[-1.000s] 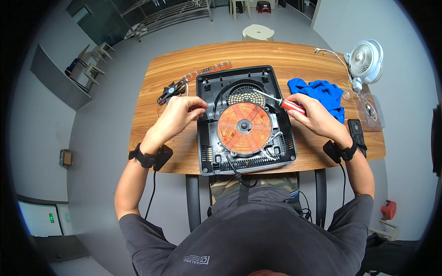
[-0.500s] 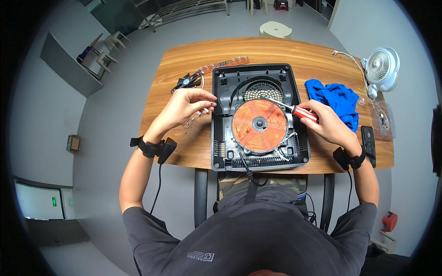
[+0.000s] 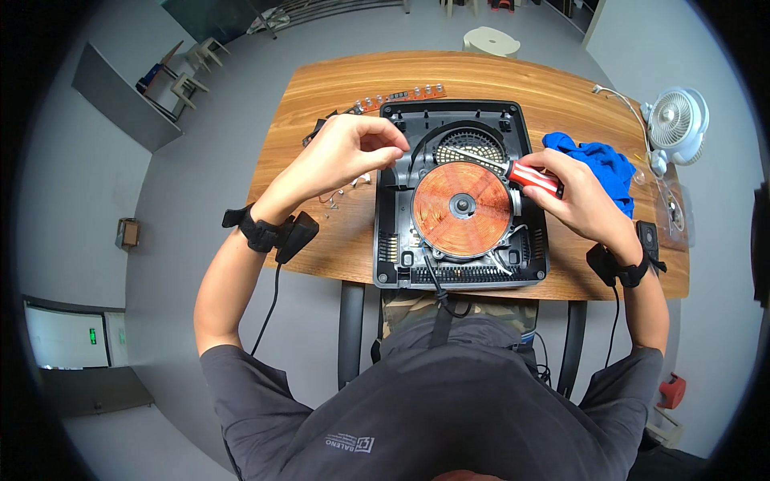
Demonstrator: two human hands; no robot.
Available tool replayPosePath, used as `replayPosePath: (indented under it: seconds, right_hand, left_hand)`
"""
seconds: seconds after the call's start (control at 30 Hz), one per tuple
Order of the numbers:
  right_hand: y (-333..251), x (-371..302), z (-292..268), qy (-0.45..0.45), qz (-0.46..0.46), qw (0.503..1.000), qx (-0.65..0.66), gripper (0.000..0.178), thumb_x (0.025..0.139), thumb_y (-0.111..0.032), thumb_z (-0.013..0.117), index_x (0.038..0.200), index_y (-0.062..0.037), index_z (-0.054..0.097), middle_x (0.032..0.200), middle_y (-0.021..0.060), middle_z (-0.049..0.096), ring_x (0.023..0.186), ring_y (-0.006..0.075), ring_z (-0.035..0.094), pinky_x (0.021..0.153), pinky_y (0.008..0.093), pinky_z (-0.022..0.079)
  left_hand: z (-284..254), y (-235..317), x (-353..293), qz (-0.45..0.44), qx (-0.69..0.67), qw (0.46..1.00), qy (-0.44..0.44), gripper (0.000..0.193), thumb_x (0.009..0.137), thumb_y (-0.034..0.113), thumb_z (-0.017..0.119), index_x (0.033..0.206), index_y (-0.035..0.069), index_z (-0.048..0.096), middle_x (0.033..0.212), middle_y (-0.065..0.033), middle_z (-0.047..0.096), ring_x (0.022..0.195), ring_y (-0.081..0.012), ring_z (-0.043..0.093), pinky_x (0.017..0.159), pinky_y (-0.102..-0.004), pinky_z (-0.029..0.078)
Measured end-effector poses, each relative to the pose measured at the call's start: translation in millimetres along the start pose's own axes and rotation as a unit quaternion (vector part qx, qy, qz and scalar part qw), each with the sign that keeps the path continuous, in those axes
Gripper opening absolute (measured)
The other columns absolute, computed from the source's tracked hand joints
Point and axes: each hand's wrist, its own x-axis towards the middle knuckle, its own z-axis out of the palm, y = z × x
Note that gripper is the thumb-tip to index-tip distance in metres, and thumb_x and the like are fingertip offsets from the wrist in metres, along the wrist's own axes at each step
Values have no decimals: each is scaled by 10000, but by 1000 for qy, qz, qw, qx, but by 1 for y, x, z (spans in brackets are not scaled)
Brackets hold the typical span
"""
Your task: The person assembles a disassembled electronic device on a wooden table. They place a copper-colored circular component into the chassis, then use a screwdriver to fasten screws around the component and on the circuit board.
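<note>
A black induction cooker base point(image 3: 393, 204) lies opened in front of me, with a round copper coil point(image 3: 441, 196) inside and a fan grille point(image 3: 473, 140) beyond it. My right hand point(image 3: 571, 188) is wrapped around the red and white handle of a screwdriver point(image 3: 533, 176). Its shaft points left across the grille, just beyond the coil. Over the base's left edge hangs my left hand point(image 3: 349, 156), its thumb and fingertips brought together in a pinch. Whatever may be between them is too small to see. Several small screws and bits point(image 3: 335, 205) lie on the table below that hand.
A narrow orange circuit board point(image 3: 409, 94) lies beyond the base, with a dark part half hidden behind my left hand. Blue cloth point(image 3: 597, 164), a small white fan point(image 3: 674, 124) and a black device point(image 3: 648, 240) are at the right. A cord point(image 3: 441, 297) hangs off the near edge.
My left hand has moved right and away from me, from above the loose screws to the base's edge. The screwdriver stays in my right hand, its shaft lying flatter. The whole view has shifted slightly.
</note>
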Motion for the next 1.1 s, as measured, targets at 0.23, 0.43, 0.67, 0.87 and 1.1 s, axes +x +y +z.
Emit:
replayPosePath:
  seconds: [0.23,0.43,0.67,0.87,1.1]
  right_hand:
    - [-9,6,2,10,-36,999,-6,323,941,-128,738,1228,3,668,1084,162,709,969,304,704,838,387,560]
    - [-12,5,3,6,-41,999,-8,325,942,-132,742,1229,2,669,1091,166,713,972,311,710,836,390,566]
    - [-18,8,4,6,-48,999,-1,314,951,-141,745,1225,-4,676,1079,163,721,960,311,716,829,388,571]
    - [-14,7,8,11,-58,998,2,318,952,-152,750,1227,-11,677,1078,163,724,970,316,719,831,393,575]
    - [-17,7,9,-2,-57,998,19,317,962,-122,743,1240,11,666,1085,151,702,958,287,686,841,373,544]
  left_hand:
    - [10,1,6,-16,-35,999,-20,137,985,122,765,1046,-1,763,960,-17,748,908,-74,702,843,-249,586]
    - [12,3,5,-13,-28,999,-20,147,1000,129,750,1069,-1,760,953,-32,772,900,-98,732,821,-258,605]
    - [15,5,4,-10,-64,998,-18,151,1015,115,725,1091,-13,748,1005,-86,799,961,-141,770,855,-284,631]
    - [19,5,2,1,-85,996,-37,122,1011,89,721,1076,-13,740,977,-68,789,943,-130,765,857,-281,631]
    - [20,5,-1,-1,-78,997,-24,112,1004,74,719,1060,-21,738,956,-65,783,903,-111,749,838,-265,617]
